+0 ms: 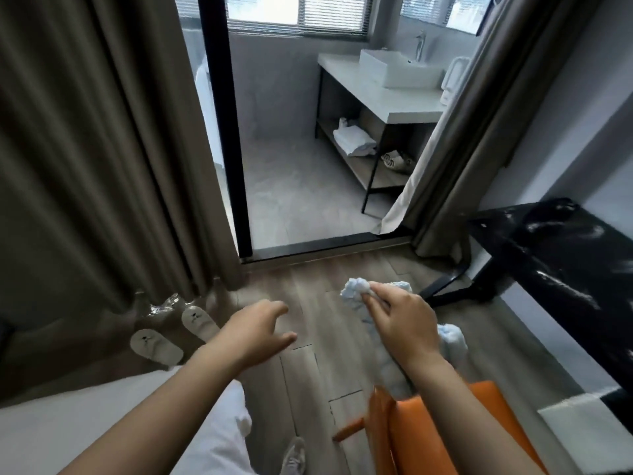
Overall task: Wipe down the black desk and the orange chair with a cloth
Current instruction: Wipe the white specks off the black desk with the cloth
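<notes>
Gripping a bunched light-blue cloth (356,289), the right hand (400,323) is hanging over the wood-plank floor (308,389) right of centre. Its fingers are curling round and pinching the fabric, and the loose remainder is trailing down beneath the wrist. The left hand (260,332) is reaching forward just left of it, fingers loosely spread and holding nothing. The orange chair (400,440) is sitting at the near right, partly under the right forearm, and the cloth's lower end is dangling just above it; whether they are touching cannot be told. The black desk (565,262) is standing along the right wall, glossy top showing pale streaks, apart from the cloth. A pair of pale slippers (156,344) is lying at the left by the brown curtain (102,166). White bedding (68,423) is filling the near left corner. At the far side, a white washbasin (397,68) is sitting on a counter, with folded towels (352,140) on the shelf beneath.
</notes>
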Motion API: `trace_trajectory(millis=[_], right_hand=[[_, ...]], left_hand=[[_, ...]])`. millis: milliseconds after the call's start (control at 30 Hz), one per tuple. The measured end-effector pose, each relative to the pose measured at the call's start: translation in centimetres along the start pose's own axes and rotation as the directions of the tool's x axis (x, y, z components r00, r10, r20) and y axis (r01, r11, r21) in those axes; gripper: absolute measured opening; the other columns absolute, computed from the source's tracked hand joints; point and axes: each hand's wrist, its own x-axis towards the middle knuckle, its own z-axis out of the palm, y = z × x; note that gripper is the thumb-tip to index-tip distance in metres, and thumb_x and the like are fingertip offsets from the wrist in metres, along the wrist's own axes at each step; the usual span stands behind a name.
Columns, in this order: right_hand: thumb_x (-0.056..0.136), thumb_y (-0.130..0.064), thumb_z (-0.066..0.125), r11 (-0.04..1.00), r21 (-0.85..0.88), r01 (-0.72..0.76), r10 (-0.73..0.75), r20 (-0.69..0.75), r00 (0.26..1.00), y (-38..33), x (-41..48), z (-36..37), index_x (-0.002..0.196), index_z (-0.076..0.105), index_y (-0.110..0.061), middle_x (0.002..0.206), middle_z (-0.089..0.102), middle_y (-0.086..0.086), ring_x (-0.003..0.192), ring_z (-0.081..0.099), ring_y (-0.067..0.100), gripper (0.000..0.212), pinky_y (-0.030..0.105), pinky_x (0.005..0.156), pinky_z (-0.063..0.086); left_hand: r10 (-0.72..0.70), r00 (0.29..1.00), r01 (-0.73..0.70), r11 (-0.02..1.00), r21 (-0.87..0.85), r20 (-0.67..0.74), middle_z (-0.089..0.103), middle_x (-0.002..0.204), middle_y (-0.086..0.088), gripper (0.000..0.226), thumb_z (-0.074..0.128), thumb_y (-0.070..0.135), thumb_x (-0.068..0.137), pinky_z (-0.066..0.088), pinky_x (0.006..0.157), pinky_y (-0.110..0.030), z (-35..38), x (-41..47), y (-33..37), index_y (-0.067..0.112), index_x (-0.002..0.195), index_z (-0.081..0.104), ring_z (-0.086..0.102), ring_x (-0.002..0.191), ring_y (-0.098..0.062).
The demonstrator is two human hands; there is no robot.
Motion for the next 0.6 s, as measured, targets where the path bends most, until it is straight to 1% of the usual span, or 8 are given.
trace_trajectory(millis=[167,267,333,433,533,600], right_hand=[[0.088,-0.034,0.062,0.993,0.023,-0.117,0.118,-0.038,0.992,1.5,7.6,1.2,0.104,0.069,-0.031,0.084,0.073,-0.001,0.082,0.067,0.026,0.018,0.034,0.066,0.051],[0.087,-0.032,0.064,0.986,0.013,-0.166,0.166,-0.088,0.982,2.3,11.3,1.5,0.102,0.071,-0.027,0.082,0.073,0.003,0.081,0.066,0.030,0.017,0.035,0.065,0.050],[0.087,-0.032,0.064,0.977,-0.017,-0.212,0.209,-0.090,0.974,2.9,13.3,1.6,0.106,0.071,-0.026,0.088,0.073,0.005,0.085,0.066,0.031,0.021,0.035,0.067,0.051],[0.087,-0.034,0.063,0.957,-0.055,-0.284,0.279,-0.083,0.957,4.0,16.0,2.1,0.112,0.068,-0.028,0.099,0.073,0.002,0.092,0.066,0.028,0.026,0.033,0.071,0.050],[0.088,-0.033,0.063,0.923,-0.052,-0.380,0.371,-0.134,0.919,5.5,18.6,2.3,0.115,0.068,-0.026,0.106,0.072,0.003,0.098,0.065,0.027,0.028,0.032,0.076,0.050],[0.089,-0.032,0.062,0.895,-0.058,-0.442,0.427,-0.169,0.888,6.1,20.2,2.2,0.116,0.067,-0.025,0.107,0.071,0.005,0.099,0.065,0.028,0.029,0.034,0.078,0.052]], left_hand=[[0.082,0.996,-0.083,0.995,0.055,0.023,0.048,0.141,0.003,0.058,0.058,0.049,0.089,0.038,0.104,-0.028,-3.7,9.7,0.8,0.024,0.140,0.045,0.045,0.129,-0.015],[0.142,0.989,-0.144,0.986,0.083,0.025,0.048,0.142,0.003,0.059,0.058,0.049,0.089,0.038,0.106,-0.030,-5.3,14.3,1.4,0.024,0.140,0.044,0.045,0.130,-0.015],[0.178,0.983,-0.182,0.979,0.093,0.051,0.049,0.141,0.003,0.059,0.058,0.050,0.089,0.038,0.105,-0.030,-6.2,17.3,1.7,0.023,0.140,0.044,0.045,0.130,-0.015],[0.233,0.967,-0.243,0.965,0.101,0.099,0.048,0.141,0.003,0.058,0.057,0.050,0.090,0.038,0.105,-0.029,-7.2,21.8,2.3,0.024,0.140,0.044,0.045,0.130,-0.015],[0.315,0.941,-0.329,0.937,0.118,0.126,0.052,0.137,0.002,0.056,0.058,0.049,0.089,0.040,0.102,-0.029,-7.9,26.6,3.2,0.022,0.138,0.047,0.048,0.126,-0.017],[0.374,0.916,-0.392,0.911,0.126,0.142,0.054,0.133,0.002,0.056,0.060,0.049,0.089,0.041,0.100,-0.028,-8.7,29.6,4.0,0.022,0.136,0.048,0.050,0.123,-0.018]])
